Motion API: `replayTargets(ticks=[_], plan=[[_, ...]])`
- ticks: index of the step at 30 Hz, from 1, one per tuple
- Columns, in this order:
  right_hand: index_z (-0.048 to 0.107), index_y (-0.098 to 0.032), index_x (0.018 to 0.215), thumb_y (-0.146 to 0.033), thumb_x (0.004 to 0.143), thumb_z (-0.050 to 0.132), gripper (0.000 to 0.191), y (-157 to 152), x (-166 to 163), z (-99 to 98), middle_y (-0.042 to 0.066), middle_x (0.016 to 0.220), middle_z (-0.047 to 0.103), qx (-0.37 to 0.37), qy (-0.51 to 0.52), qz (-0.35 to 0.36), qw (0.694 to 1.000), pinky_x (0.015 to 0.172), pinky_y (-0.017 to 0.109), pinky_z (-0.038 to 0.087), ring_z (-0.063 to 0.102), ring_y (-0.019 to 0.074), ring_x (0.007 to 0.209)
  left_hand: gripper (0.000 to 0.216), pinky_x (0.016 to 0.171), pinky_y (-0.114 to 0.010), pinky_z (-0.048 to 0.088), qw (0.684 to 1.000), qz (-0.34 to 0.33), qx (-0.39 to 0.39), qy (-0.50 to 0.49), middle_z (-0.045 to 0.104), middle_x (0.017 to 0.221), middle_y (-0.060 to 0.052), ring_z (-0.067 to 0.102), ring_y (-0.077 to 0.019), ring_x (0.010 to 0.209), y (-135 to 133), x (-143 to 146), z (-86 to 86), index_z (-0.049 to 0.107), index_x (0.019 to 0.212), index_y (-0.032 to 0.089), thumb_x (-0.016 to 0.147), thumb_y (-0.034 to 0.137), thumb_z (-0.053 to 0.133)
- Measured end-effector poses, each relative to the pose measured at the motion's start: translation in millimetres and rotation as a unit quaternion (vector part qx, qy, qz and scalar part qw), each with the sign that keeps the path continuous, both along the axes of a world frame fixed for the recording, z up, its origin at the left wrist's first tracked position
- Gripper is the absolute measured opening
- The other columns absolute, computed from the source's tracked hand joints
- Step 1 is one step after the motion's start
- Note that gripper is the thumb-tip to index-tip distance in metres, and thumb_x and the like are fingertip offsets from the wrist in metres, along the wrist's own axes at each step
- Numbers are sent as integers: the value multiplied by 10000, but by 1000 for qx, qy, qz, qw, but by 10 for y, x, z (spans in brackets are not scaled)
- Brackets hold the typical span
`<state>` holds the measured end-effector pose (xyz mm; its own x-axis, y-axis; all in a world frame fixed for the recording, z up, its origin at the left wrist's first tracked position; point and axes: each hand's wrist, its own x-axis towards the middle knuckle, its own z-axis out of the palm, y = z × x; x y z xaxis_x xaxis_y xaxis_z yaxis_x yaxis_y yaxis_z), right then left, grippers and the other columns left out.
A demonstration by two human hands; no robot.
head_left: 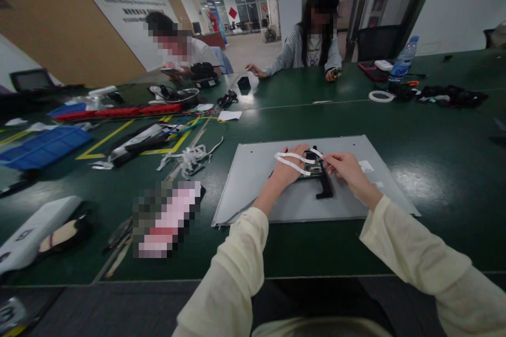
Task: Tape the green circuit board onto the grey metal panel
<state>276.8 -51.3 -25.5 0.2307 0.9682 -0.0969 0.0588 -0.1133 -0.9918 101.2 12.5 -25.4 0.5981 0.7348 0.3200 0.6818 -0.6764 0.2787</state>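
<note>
A white strip (290, 159) loops over the back of my left hand (285, 169) and runs across to my right hand (343, 166). My right thumb and fingers pinch its end. A green circuit board (314, 168) with a black frame (326, 188) lies on a light grey panel (255, 181). My left hand grips the board's left side, its fingertips partly hidden by the strip and the board. My right hand is just above the frame's right side.
A crumpled bundle of white strips (190, 159) lies left of the panel, beyond a pink phone-like item (174, 218). Farther left is a blue basket (45, 145). A white tape roll (380, 96) and water bottle (404, 60) stand at right. Two people sit opposite.
</note>
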Motion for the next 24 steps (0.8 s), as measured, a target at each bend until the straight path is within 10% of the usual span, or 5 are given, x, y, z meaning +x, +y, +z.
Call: replayTargets(ticks=[13, 24], plan=[[551, -164, 1094, -258, 770, 515, 339, -36, 58, -13, -20, 597, 599, 38, -142, -3, 989, 513, 229, 387, 538, 121, 513, 308, 1087, -483, 263, 1000, -14, 9, 22, 611, 1254, -78, 530, -213, 1214, 25, 19, -53, 521, 1202, 228, 966, 269, 326], [489, -184, 1154, -211, 870, 437, 290, -107, -26, 61, 71, 756, 647, -10, -527, 31, 849, 577, 270, 318, 614, 225, 721, 328, 1062, -496, 281, 999, 9, 21, 50, 613, 1250, -82, 533, -227, 1194, -12, 55, 2, 536, 1211, 229, 965, 260, 321]])
